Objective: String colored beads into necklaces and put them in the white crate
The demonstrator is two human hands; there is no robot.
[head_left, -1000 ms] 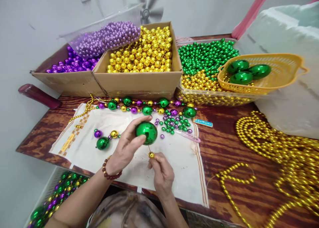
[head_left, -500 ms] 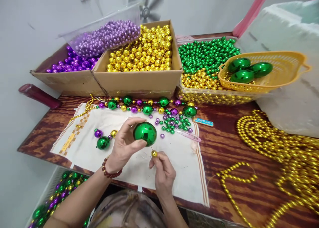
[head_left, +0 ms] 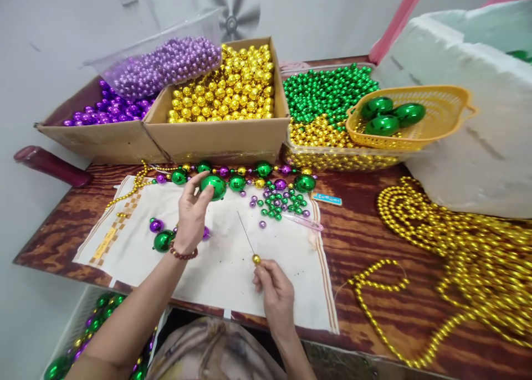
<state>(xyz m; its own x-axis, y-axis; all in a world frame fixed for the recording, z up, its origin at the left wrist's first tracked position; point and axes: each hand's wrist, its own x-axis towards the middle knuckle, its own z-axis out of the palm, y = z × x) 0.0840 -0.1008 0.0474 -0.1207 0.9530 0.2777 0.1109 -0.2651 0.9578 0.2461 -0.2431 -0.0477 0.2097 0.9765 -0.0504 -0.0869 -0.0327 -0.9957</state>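
My left hand (head_left: 190,216) reaches forward over the white cloth (head_left: 216,269), its fingers closed on a shiny green ball (head_left: 213,186). The ball is held right beside the strand of green, gold and purple beads (head_left: 261,172) lying along the cloth's far edge. My right hand (head_left: 272,291) stays near the cloth's front and pinches a thin needle (head_left: 246,235) that points up and away. A small gold bead (head_left: 256,258) sits on the needle just above my fingers. A short bead string with a green ball (head_left: 162,240) lies under my left wrist.
Cardboard boxes of purple beads (head_left: 95,111) and gold beads (head_left: 224,92) stand at the back, beside a tray of green and gold beads (head_left: 328,108). A yellow basket (head_left: 440,108) holds three green balls. Gold bead strands (head_left: 457,241) cover the right; small loose beads (head_left: 282,203) lie on the cloth.
My left hand has carried the green ball off the needle and away to the far bead strand. The needle now stands bare above the gold bead in my right hand.
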